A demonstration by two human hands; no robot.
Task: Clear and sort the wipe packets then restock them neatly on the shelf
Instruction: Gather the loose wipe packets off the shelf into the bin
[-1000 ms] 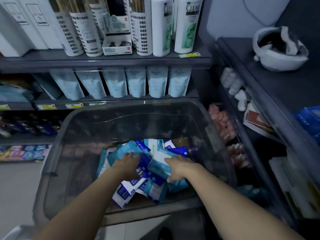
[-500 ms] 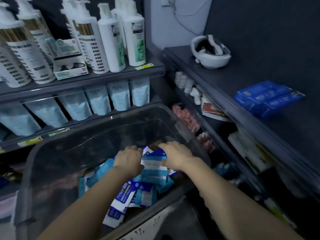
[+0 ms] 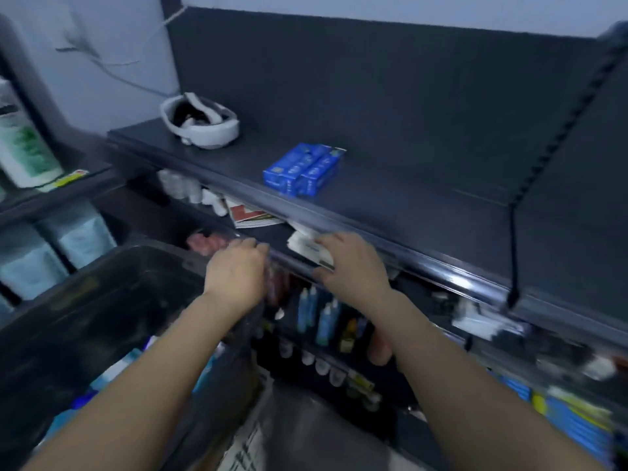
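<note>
Dark shop shelving fills the right side. Its top shelf carries a white headset and blue boxes whose print is too blurred to read. Just under that shelf's front edge, the right hand has its grip closed on a small stack of pale wipe packets, thumb underneath. The left hand is just beside it, fingers curled; whether its grip holds anything cannot be told. Loose packets lie in the dark bin at near left.

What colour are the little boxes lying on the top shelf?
The boxes are blue, seen in the head view.
</note>
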